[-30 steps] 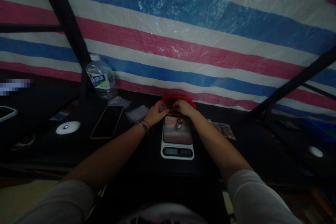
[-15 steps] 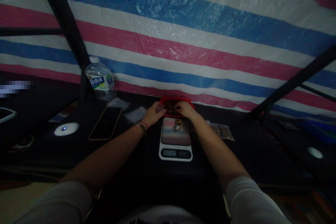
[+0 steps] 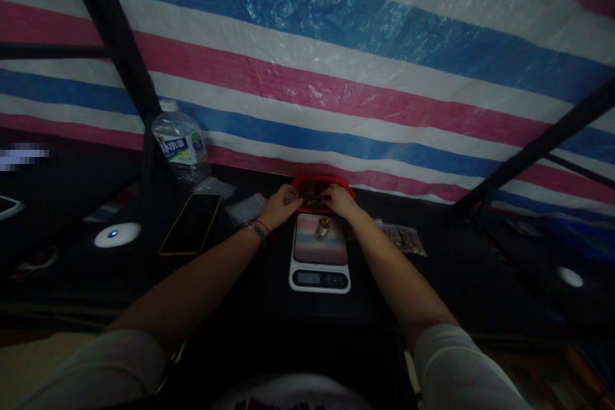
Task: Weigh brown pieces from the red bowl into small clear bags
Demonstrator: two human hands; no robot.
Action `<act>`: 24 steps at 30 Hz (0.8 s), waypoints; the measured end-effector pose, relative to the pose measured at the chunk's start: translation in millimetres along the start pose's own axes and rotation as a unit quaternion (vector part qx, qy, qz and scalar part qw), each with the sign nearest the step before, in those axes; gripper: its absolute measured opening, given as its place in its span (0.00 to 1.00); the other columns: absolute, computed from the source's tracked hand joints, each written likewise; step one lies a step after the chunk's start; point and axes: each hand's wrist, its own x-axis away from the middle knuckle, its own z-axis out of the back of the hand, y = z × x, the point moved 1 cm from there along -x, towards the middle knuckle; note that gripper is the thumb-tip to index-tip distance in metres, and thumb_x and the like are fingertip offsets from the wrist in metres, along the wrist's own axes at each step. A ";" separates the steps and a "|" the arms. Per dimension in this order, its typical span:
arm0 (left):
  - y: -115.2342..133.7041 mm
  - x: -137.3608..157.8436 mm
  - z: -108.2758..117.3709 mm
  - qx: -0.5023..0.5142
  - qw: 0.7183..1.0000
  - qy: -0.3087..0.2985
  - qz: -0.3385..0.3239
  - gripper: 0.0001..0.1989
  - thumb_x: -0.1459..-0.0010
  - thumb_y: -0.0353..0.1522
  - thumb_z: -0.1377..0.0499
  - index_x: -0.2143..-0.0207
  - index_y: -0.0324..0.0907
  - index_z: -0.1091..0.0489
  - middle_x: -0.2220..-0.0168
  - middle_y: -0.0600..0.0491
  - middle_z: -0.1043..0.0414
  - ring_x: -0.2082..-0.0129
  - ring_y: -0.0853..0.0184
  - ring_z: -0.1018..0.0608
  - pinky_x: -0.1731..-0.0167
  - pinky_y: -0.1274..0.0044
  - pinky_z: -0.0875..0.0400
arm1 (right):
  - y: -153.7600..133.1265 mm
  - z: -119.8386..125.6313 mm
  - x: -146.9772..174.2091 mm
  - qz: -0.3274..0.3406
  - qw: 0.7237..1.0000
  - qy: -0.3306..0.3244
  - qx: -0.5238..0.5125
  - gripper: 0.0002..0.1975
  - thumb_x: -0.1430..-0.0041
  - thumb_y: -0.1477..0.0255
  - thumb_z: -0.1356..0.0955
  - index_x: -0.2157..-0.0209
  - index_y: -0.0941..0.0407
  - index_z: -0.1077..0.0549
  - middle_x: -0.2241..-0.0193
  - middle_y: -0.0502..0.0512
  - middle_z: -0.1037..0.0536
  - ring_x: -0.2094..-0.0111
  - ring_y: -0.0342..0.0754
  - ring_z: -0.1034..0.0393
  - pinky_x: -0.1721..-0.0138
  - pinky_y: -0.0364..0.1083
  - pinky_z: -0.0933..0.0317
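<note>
Left hand (image 3: 279, 206) pinches clear plastic piece (image 3: 290, 195), right hand (image 3: 340, 200) half-curled in far red plastic basin (image 3: 302, 180), grip I can't tell; low pull-back could tip small silvery metal cup (image 3: 323, 224) off flat white scale (image 3: 319, 251).

Label (image 3: 180, 148) on the clear plastic bottle (image 3: 188, 173) bears large Chinese characters, 补水 readable and the one after them unclear; display (image 3: 307, 278) of the white scale (image 3: 319, 253) shows small digits, apparently starting with 4, too blurred for a certain reading; its button marks are illegible.
</note>
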 end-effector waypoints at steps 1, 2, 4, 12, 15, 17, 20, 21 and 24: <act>0.6 0.3 0.4 -0.001 1.000 0.000 -0.002 0.17 0.46 0.44 0.41 0.58 0.43 0.33 0.64 0.53 0.25 0.65 0.65 0.23 0.63 0.73 0.29 | 0.5 -0.4 0.1 -0.005 1.000 0.000 -0.003 0.12 0.46 0.79 0.30 0.59 0.56 0.19 0.57 0.59 0.20 0.52 0.52 0.28 0.47 0.47 0.38; 1.1 0.5 0.7 -0.001 1.000 0.001 -0.006 0.17 0.46 0.44 0.41 0.58 0.43 0.33 0.64 0.53 0.25 0.65 0.64 0.23 0.63 0.73 0.29 | 0.7 -0.6 0.5 -0.009 1.000 0.000 -0.010 0.13 0.46 0.79 0.30 0.59 0.55 0.19 0.57 0.58 0.20 0.52 0.51 0.28 0.47 0.47 0.37; 1.6 0.8 1.1 0.001 1.000 0.004 -0.011 0.17 0.46 0.43 0.41 0.58 0.43 0.33 0.63 0.53 0.25 0.64 0.64 0.23 0.62 0.73 0.29 | 0.4 0.4 2.3 -0.021 0.999 0.010 -0.033 0.14 0.47 0.80 0.29 0.58 0.54 0.20 0.57 0.57 0.20 0.53 0.50 0.27 0.49 0.47 0.37; -0.6 -0.5 -0.3 -0.001 1.000 0.004 -0.007 0.17 0.46 0.43 0.41 0.58 0.43 0.33 0.63 0.52 0.25 0.65 0.64 0.23 0.62 0.73 0.30 | -19.6 35.6 34.5 -0.050 0.984 0.083 -0.151 0.07 0.47 0.77 0.29 0.64 0.57 0.20 0.65 0.55 0.18 0.64 0.49 0.25 0.58 0.46 0.34; 1.6 0.2 0.1 0.003 1.000 0.002 -0.016 0.16 0.46 0.42 0.41 0.58 0.43 0.33 0.63 0.52 0.25 0.65 0.64 0.23 0.63 0.73 0.30 | -37.2 48.7 59.7 0.019 0.976 0.110 -0.185 0.06 0.47 0.76 0.29 0.65 0.56 0.20 0.65 0.54 0.19 0.64 0.48 0.25 0.59 0.45 0.34; 3.6 0.9 0.6 0.009 1.000 0.002 -0.021 0.16 0.46 0.41 0.41 0.58 0.43 0.33 0.63 0.52 0.25 0.65 0.64 0.23 0.62 0.73 0.30 | -47.5 51.8 74.2 0.053 0.974 0.107 -0.193 0.06 0.46 0.76 0.28 0.65 0.55 0.20 0.65 0.54 0.19 0.64 0.47 0.25 0.60 0.45 0.34; 4.3 1.5 1.0 0.013 1.000 0.002 -0.018 0.16 0.46 0.41 0.40 0.58 0.42 0.32 0.63 0.52 0.25 0.64 0.64 0.23 0.62 0.73 0.30 | -56.0 49.0 86.2 0.094 0.976 0.085 -0.174 0.06 0.45 0.77 0.29 0.65 0.55 0.20 0.66 0.54 0.19 0.64 0.47 0.25 0.60 0.44 0.34; 3.9 1.4 0.9 0.014 1.000 0.001 -0.017 0.17 0.46 0.41 0.40 0.58 0.42 0.32 0.63 0.52 0.25 0.64 0.64 0.23 0.62 0.73 0.30 | -56.8 46.9 87.8 0.108 0.978 0.078 -0.163 0.06 0.45 0.78 0.29 0.65 0.55 0.20 0.66 0.54 0.19 0.63 0.47 0.25 0.59 0.45 0.34; 2.2 1.0 0.7 0.012 1.000 -0.003 -0.017 0.17 0.46 0.42 0.41 0.57 0.42 0.33 0.63 0.52 0.25 0.64 0.64 0.23 0.62 0.73 0.30 | -56.3 41.3 89.1 0.131 0.979 0.065 -0.140 0.07 0.45 0.80 0.29 0.65 0.56 0.20 0.65 0.55 0.19 0.62 0.47 0.25 0.58 0.45 0.34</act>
